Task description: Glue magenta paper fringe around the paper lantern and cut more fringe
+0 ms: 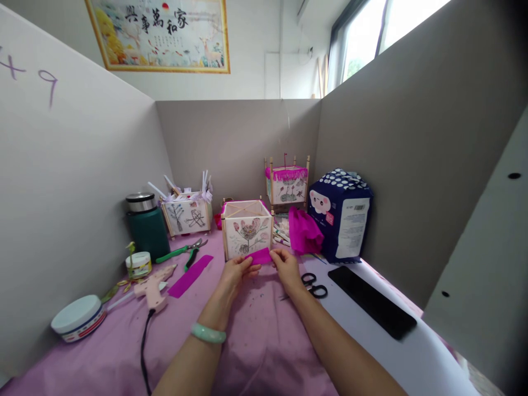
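Note:
Between my two hands a short strip of magenta paper (259, 257) is held out flat. My left hand (237, 275) pinches its left end, and my right hand (285, 269) pinches its right end. Just behind the strip stands a square lantern frame (249, 234) with wooden edges and white panels bearing a flower drawing; its top is open and crossed by thin sticks. A longer magenta strip (190, 276) lies on the cloth to the left. Black-handled scissors (315, 286) rest beside my right wrist, their blades partly hidden by it.
Left are a pink glue gun (153, 289), green-handled pliers (181, 252), a white tub (78, 317), a small jar (139, 264) and a green flask (147, 228). Behind stand a fringed lantern (287, 184) and a box of sticks (187, 214). Right are crumpled magenta paper (304, 231), a blue package (341, 214) and a black slab (371, 301).

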Action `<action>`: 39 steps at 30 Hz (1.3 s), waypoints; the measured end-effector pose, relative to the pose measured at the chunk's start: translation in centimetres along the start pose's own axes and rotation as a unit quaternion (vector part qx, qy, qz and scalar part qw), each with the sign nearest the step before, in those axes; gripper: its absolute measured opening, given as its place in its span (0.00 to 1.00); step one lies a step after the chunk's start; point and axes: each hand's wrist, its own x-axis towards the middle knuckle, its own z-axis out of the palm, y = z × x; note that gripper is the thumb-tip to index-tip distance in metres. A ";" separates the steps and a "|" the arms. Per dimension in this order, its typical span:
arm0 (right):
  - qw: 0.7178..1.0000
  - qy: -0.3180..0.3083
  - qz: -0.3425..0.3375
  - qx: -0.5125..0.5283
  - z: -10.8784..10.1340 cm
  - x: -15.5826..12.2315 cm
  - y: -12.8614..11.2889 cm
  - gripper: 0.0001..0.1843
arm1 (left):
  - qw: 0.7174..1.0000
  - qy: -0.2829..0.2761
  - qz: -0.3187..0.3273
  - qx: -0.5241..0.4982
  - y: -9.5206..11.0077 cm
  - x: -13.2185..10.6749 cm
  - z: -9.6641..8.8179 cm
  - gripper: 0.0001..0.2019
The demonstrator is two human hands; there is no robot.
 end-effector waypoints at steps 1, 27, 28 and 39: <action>1.000 0.012 0.003 0.006 0.0 0.1 0.0 0.17 | 1.000 0.001 0.001 0.000 0.0 0.0 0.0 0.05; 0.954 -0.118 -0.158 -0.226 0.2 -1.8 -0.7 0.08 | 0.988 -0.122 0.011 0.090 -0.5 0.1 -0.7 0.09; 0.956 -0.120 -0.154 -0.220 0.2 -1.7 -0.7 0.08 | 0.989 -0.115 0.005 0.095 -0.5 0.0 -0.6 0.07; 0.983 -0.072 -0.113 -0.126 0.3 -1.4 -1.0 0.14 | 0.988 -0.094 0.012 0.122 0.2 -1.1 0.3 0.06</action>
